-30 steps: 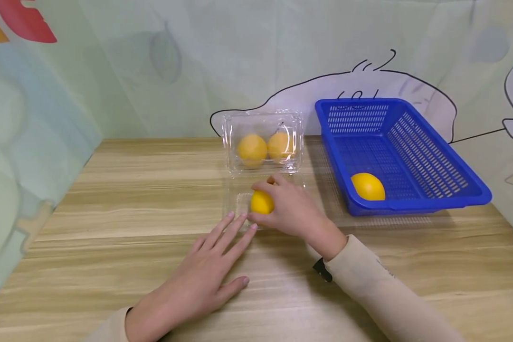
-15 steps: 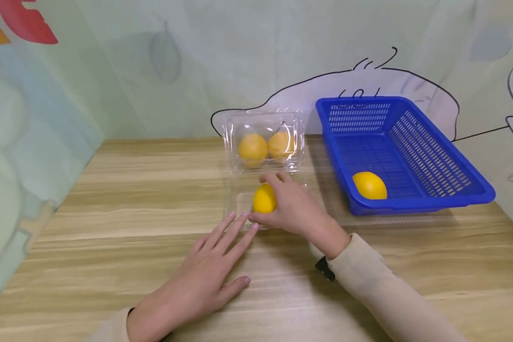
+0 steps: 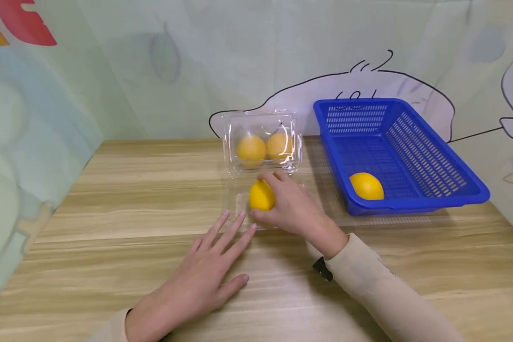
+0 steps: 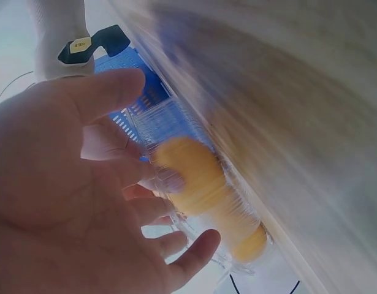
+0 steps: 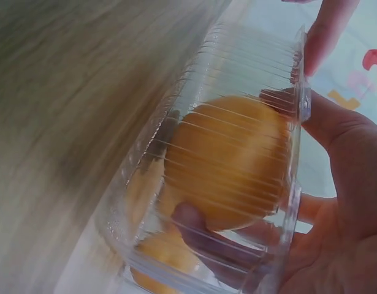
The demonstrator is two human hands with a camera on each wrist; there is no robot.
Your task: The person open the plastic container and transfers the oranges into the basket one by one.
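My right hand [image 3: 288, 204] grips an orange [image 3: 262, 195] between thumb and fingers, inside the near half of a clear plastic clamshell box [image 3: 236, 202]. The right wrist view shows that orange [image 5: 228, 162] through the ribbed box wall, with fingertips around it. My left hand [image 3: 201, 273] lies spread, palm down, its straight fingertips at the box's near left edge. Behind, the box's other half [image 3: 262, 124] stands raised; two oranges, a left one [image 3: 251, 151] and a right one [image 3: 280, 146], show through it. Whether they sit in it or behind it I cannot tell.
A blue slatted basket [image 3: 410, 205] stands to the right of the box, with one orange [image 3: 366, 186] in its near left corner. The wooden table [image 3: 124, 204] ends at a printed cloth wall [image 3: 162, 95] behind and at the left.
The orange in my right hand has risen slightly towards the back, and more of it shows. My left hand stays nearly still, its fingertips shifted a little to the left.
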